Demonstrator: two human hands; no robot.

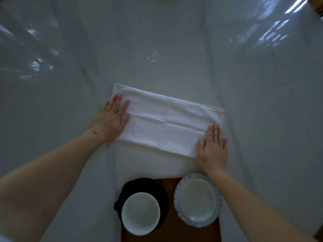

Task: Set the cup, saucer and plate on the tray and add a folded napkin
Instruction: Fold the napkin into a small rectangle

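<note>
A white napkin (167,119) lies folded into a long rectangle on the table, just beyond the tray. My left hand (111,117) rests flat on its left end, fingers spread. My right hand (212,145) lies flat on its near right corner. Close to me sits a brown wooden tray (172,224). On its left stands a white-lined cup (140,213) with a dark handle, on a black saucer (162,194). A white plate with a blue patterned rim (197,199) sits on the tray's right side.
A glossy pale plastic sheet (157,49) with creases covers the whole table and reflects window light at the far corners. A brownish object (319,6) shows at the top right corner.
</note>
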